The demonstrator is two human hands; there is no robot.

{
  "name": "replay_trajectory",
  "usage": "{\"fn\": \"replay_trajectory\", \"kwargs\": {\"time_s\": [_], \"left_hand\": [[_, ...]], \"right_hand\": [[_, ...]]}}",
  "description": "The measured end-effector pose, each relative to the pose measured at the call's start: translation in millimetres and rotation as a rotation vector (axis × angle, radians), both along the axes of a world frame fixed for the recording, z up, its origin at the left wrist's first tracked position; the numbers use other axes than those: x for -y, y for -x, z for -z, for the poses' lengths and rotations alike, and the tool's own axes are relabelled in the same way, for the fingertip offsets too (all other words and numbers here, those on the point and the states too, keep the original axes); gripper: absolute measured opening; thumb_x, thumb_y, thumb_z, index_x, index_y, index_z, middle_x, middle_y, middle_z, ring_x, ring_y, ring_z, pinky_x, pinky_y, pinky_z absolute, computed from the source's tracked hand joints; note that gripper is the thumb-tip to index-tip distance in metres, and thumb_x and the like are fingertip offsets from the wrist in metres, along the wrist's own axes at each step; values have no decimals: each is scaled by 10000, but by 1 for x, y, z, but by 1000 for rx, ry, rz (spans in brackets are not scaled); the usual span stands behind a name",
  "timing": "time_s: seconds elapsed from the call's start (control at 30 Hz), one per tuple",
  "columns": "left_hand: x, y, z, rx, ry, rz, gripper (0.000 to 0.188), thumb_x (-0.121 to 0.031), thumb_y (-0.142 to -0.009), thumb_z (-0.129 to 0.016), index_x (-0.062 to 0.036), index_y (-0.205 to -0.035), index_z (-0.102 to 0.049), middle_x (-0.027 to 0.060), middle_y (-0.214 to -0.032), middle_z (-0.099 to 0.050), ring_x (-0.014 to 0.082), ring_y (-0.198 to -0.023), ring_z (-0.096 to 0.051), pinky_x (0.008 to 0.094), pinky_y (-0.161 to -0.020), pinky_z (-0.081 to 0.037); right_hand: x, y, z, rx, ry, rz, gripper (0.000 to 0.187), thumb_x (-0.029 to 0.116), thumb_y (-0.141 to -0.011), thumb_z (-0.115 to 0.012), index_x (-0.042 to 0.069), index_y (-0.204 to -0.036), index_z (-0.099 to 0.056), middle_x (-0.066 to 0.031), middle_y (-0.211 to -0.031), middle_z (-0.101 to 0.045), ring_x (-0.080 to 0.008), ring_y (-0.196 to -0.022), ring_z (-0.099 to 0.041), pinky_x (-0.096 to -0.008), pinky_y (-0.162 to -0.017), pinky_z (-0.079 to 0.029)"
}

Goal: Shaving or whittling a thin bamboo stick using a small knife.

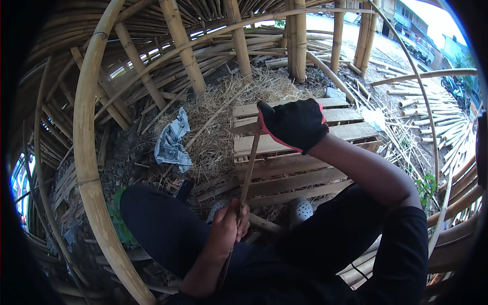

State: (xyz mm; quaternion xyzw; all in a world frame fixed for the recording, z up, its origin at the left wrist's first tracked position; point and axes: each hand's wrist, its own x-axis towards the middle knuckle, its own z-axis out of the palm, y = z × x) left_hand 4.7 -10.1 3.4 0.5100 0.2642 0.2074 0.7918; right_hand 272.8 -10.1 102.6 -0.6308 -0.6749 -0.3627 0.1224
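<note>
A long, thin bamboo strip point(249, 170) runs slantwise in front of me, from my lap up to the gloved fist. My left hand point(231, 221), bare, is closed around its lower part. Its tail drops below that hand over my dark clothing. My right hand point(295, 124), in a black glove with red edging, is closed at the strip's upper end, thumb against it. From this fist a flat, blade-like tool point(244, 128) juts out to the left; its handle is hidden in the glove. Beneath the right hand stands a wooden slatted pallet point(300, 178).
A thick bamboo pole point(89, 152) curves upright close on my left. Crumpled newspaper point(174, 142) lies on straw point(218, 117) beside the pallet. Bamboo posts point(296, 46) rise beyond it. Cut bamboo poles point(447, 127) are spread at the right. A dark oblong object point(184, 190) lies near my left knee.
</note>
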Motion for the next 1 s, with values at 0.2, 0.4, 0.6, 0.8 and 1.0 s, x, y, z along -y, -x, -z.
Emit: {"fn": "replay_trajectory", "kwargs": {"time_s": [0.2,0.4,0.6,0.8,1.0], "left_hand": [[3,-2,1,-84,-74,-23,420,-383,-1060,-305,-93,-821,-493,-27,-488,-379,59,-370,-334,209,-366,-275],[2,-7,3,-80,-19,-4,419,-389,-1057,-307,-83,-823,-472,-27,-477,-351,67,-356,-312,220,-374,-248],[15,-1,-12,6,65,71,402,-358,-1061,-302,-83,-819,-467,-24,-482,-352,67,-356,-295,220,-377,-251],[10,-3,-8,-82,46,32,383,-316,-1063,-295,-80,-819,-474,-23,-483,-361,65,-367,-314,218,-387,-261],[12,-2,-10,-97,30,29,389,-326,-1063,-300,-72,-833,-482,-24,-485,-365,65,-377,-337,218,-390,-264]], "right_hand": [[18,26,26,-116,101,44,251,355,-949,-512,201,-1104,-636,-28,-508,-589,-224,-382,-564,-359,-364,-414],[14,12,25,40,-36,-1,248,351,-918,-547,205,-1099,-633,-7,-520,-594,-206,-381,-560,-353,-339,-388],[-17,-115,-11,-345,-132,534,415,440,-991,-344,153,-1021,-643,-126,-675,-674,-330,-628,-674,-477,-603,-523],[18,-112,-23,-786,432,672,866,820,-830,-316,57,-912,-717,-160,-824,-678,-281,-857,-675,-401,-828,-491],[10,-85,15,-458,710,410,599,614,-905,-432,78,-868,-697,-158,-904,-694,-339,-874,-671,-423,-832,-507]]}}
